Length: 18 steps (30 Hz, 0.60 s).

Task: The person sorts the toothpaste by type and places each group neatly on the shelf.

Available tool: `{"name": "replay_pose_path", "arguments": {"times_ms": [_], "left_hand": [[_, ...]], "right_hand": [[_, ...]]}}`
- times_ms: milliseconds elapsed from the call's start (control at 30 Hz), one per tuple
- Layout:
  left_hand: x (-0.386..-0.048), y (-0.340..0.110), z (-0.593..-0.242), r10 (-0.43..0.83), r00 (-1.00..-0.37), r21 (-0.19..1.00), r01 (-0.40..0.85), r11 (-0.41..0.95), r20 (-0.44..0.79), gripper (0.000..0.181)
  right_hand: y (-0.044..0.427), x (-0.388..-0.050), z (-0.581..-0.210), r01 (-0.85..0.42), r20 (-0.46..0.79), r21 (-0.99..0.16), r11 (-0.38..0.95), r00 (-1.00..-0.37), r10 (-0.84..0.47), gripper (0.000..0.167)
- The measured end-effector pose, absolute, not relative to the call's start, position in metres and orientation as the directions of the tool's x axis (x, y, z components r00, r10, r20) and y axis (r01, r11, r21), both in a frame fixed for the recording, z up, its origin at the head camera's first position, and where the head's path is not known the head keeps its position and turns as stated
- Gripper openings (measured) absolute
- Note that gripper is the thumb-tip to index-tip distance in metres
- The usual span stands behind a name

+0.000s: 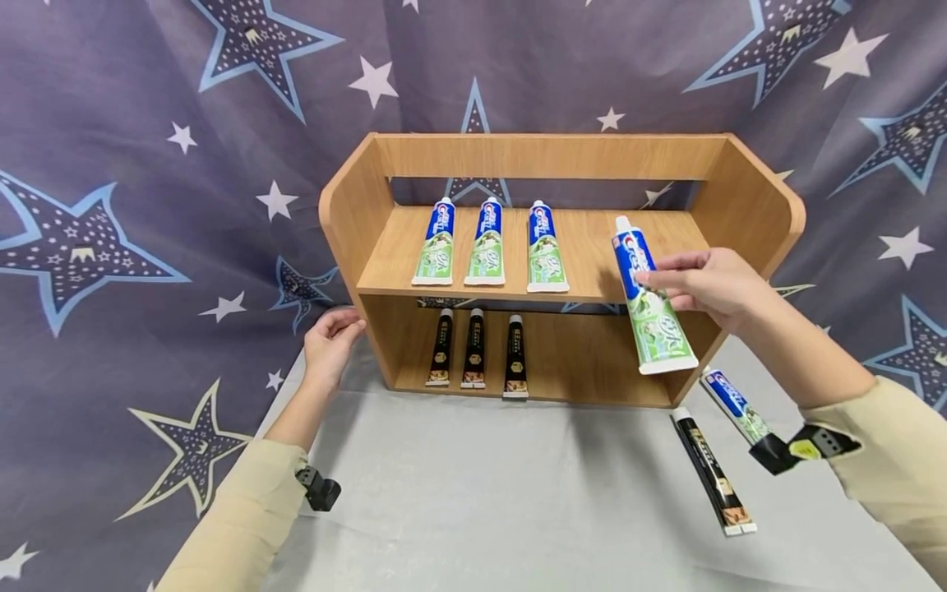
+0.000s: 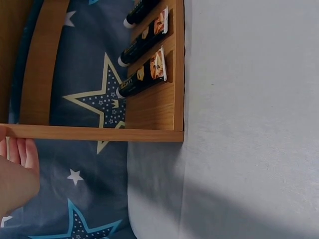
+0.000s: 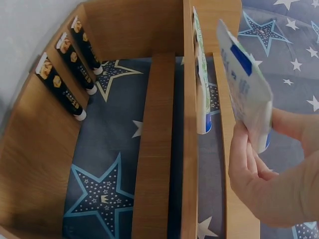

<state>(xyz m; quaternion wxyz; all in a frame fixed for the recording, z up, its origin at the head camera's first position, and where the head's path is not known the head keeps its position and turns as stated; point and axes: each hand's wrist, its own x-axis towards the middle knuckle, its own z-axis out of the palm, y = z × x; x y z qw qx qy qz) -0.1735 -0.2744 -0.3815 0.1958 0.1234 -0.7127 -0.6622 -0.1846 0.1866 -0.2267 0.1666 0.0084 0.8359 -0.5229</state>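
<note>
My right hand (image 1: 706, 284) pinches a blue, white and green toothpaste tube (image 1: 651, 308) between thumb and fingers, in front of the upper shelf's right part. In the right wrist view that tube (image 3: 244, 84) shows its pale back. The left hand (image 1: 329, 345) touches the outer left side of the wooden two-tier shelf (image 1: 551, 156); in the left wrist view its fingers (image 2: 22, 152) lie against the side panel. Three matching tubes, one of them a Crest tube (image 1: 547, 247), lie in a row on the upper board. Three black toothpaste tubes, one being the middle tube (image 1: 474, 349), lie below.
On the grey tabletop (image 1: 473, 485), right of the shelf, lie another black toothpaste tube (image 1: 713, 473) and another blue-green toothpaste tube (image 1: 736, 403), partly covered by the right wrist camera. A star-patterned curtain (image 1: 185, 164) hangs behind the shelf.
</note>
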Motion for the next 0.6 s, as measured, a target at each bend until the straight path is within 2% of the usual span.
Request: {"name": "replay_pose_path", "arguments": {"times_ms": [100, 233, 467, 600], "left_hand": [[-0.174, -0.274, -0.381, -0.436, -0.893, 0.992, 0.08, 0.094, 0.113, 0.017], [-0.174, -0.274, -0.381, -0.437, -0.892, 0.992, 0.079, 0.094, 0.113, 0.019], [-0.175, -0.274, -0.382, -0.439, -0.892, 0.993, 0.073, 0.095, 0.107, 0.019], [-0.174, -0.274, -0.381, -0.441, -0.893, 0.994, 0.061, 0.089, 0.094, 0.018]], "right_hand": [[0.181, -0.192, -0.221, 0.219, -0.299, -0.874, 0.434, -0.946, -0.126, 0.069], [0.175, -0.203, -0.216, 0.266, -0.329, -0.873, 0.409, -0.94, -0.09, 0.067], [0.165, -0.23, -0.212, 0.356, -0.405, -0.874, 0.33, -0.91, -0.092, 0.093], [0.158, -0.242, -0.211, 0.41, -0.449, -0.869, 0.279, -0.889, -0.092, 0.093]]}}
